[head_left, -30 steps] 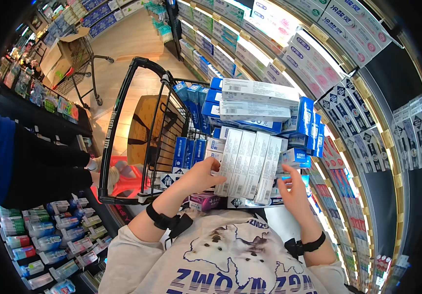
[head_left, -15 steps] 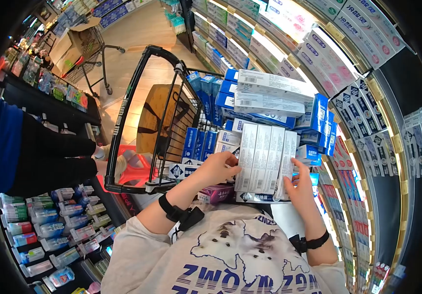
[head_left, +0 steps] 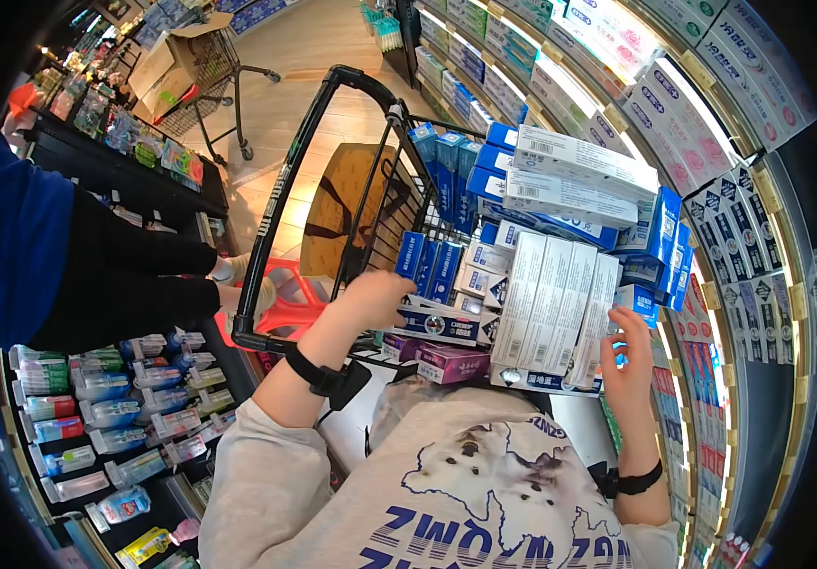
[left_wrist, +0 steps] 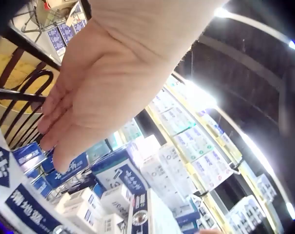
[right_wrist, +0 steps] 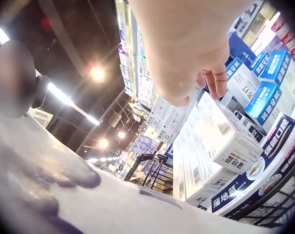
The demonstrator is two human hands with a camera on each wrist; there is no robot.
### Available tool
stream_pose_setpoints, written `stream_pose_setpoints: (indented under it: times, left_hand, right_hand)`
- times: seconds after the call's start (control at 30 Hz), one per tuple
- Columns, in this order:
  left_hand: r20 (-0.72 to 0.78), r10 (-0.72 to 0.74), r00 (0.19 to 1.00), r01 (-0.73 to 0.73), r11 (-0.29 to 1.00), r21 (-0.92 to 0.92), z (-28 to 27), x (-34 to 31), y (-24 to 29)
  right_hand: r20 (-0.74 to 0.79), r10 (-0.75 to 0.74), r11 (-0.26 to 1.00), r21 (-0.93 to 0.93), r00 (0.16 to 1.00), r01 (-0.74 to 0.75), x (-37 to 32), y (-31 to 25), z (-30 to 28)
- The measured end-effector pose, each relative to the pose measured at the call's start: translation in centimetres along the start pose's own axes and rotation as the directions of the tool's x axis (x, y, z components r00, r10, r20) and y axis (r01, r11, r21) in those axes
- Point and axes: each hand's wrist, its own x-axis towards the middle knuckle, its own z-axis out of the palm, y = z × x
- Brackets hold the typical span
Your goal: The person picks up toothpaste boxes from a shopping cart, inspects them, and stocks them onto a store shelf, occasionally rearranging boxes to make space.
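Observation:
A row of white boxes (head_left: 550,303) lies side by side on top of the load in a shopping cart. My left hand (head_left: 377,300) is left of that row, over a white-and-navy box (head_left: 446,324) and beside upright blue boxes (head_left: 429,264); whether it touches them is unclear. In the left wrist view the left hand (left_wrist: 108,83) has its fingers extended, with nothing visible in them. My right hand (head_left: 628,360) stands at the row's right edge, fingers slightly bent. In the right wrist view the right hand's fingertips (right_wrist: 213,83) hang close to the end white box (right_wrist: 230,141).
The cart's black handle frame (head_left: 280,204) rises at left. More white boxes (head_left: 574,171) lie on blue ones behind. Purple boxes (head_left: 451,362) sit near my shirt. Stocked shelves (head_left: 683,123) line the right; a person in dark trousers (head_left: 124,266) stands left, and another cart (head_left: 201,85) is beyond.
The left hand has moved off the white row's left edge, out to the left. The right hand remains near the right edge. The head view has shifted, so the cart appears farther right.

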Motion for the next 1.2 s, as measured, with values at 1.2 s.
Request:
stream_pose_setpoints:
  times: [1.2]
  left_hand:
    - [-0.158,0.343,0.926,-0.36,0.676,-0.643,-8.2,-2.0,7.4]
  right_hand:
    - [0.371,-0.061,0.881,0.456,0.927,-0.124,2.4,-7.0,1.0]
